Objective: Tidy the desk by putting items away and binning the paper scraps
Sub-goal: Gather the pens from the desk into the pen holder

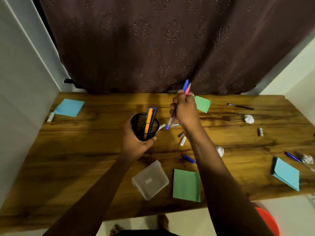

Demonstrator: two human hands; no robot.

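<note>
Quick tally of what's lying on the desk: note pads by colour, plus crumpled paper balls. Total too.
Blue note pads: 2
Green note pads: 2
Crumpled paper balls: 3
Total: 7

I see open bench [76, 150] left of the pen cup [138, 124]; right of it, batteries [182, 141], pens [188, 158] and paper balls [220, 151] clutter the path.

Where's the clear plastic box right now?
Head view: the box sits centre, near the front edge of the desk, just left of the nearer green pad.
</note>
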